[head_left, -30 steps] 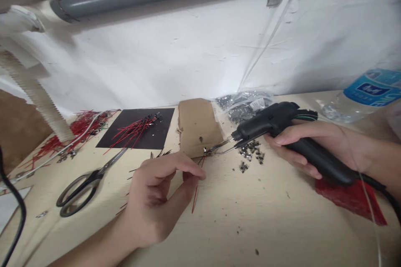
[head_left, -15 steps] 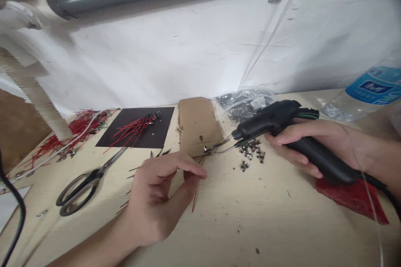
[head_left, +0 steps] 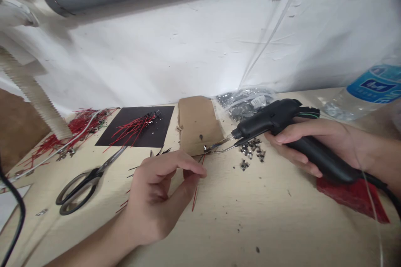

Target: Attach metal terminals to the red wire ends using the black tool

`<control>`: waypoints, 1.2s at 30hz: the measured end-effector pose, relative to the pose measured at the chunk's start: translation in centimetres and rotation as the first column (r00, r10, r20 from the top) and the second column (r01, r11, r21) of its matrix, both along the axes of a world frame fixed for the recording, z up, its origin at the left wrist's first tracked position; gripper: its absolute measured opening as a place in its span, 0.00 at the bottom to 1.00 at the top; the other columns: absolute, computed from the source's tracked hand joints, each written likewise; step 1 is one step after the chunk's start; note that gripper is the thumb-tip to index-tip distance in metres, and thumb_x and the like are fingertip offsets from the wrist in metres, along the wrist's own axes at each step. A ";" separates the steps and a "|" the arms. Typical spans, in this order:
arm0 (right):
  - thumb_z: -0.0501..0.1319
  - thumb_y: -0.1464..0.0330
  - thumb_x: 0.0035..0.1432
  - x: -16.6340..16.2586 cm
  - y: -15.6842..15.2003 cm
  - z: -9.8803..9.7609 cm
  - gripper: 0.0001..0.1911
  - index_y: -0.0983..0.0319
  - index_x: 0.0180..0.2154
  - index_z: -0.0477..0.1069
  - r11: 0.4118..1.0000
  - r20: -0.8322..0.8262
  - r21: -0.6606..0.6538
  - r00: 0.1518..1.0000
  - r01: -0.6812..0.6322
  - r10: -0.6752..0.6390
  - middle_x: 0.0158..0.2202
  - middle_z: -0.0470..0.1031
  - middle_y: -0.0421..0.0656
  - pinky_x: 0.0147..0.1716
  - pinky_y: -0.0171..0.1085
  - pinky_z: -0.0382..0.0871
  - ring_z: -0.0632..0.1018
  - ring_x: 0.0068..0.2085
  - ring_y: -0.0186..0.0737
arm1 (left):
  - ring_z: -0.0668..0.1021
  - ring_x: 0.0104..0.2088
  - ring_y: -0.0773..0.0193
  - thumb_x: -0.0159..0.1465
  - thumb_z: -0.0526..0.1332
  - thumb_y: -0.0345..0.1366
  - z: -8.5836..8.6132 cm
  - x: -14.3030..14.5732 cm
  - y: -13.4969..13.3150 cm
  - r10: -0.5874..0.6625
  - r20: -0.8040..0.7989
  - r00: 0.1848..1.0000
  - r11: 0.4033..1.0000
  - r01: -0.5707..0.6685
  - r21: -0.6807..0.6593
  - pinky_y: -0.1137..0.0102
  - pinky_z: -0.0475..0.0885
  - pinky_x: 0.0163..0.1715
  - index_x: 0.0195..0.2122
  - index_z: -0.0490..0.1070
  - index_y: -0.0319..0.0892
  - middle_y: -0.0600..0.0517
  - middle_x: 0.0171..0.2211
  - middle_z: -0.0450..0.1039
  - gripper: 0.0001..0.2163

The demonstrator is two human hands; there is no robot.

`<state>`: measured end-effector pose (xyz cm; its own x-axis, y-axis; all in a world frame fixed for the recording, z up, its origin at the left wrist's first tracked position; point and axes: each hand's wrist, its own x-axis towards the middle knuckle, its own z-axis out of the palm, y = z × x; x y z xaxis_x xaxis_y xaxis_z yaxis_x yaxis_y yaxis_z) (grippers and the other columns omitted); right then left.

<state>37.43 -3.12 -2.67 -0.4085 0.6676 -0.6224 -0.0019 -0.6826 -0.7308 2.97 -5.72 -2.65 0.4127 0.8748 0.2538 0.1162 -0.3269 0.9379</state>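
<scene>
My left hand pinches a thin red wire between thumb and fingertips; its lower end hangs below the fingers. The wire's upper end reaches a tiny metal and black part at the front edge of a brown cardboard piece. My right hand is wrapped round the handle of a black soldering gun. The gun's tip and thin feed tube point left and meet at the tiny part; whether the tip touches the wire is too small to tell.
Black-handled scissors lie left, near a black sheet with red wires. More red wires pile at far left. Small metal parts lie below the gun, a plastic bag behind it. A water bottle stands right.
Almost nothing differs: both hands, the wire and the soldering gun keep their places, with only a slight shift of the whole view.
</scene>
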 end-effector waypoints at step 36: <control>0.71 0.58 0.54 -0.3 0.0 0.1 0.12 0.60 0.31 0.79 0.999 0.024 0.040 1.000 0.012 -0.013 0.18 0.71 0.38 0.13 0.30 0.70 0.71 0.14 0.34 | 0.78 0.34 0.65 0.69 0.61 0.22 -0.7 -0.4 0.1 -0.016 0.009 1.000 0.999 0.015 0.029 0.69 0.69 0.35 0.42 0.80 0.46 0.52 0.34 0.79 0.12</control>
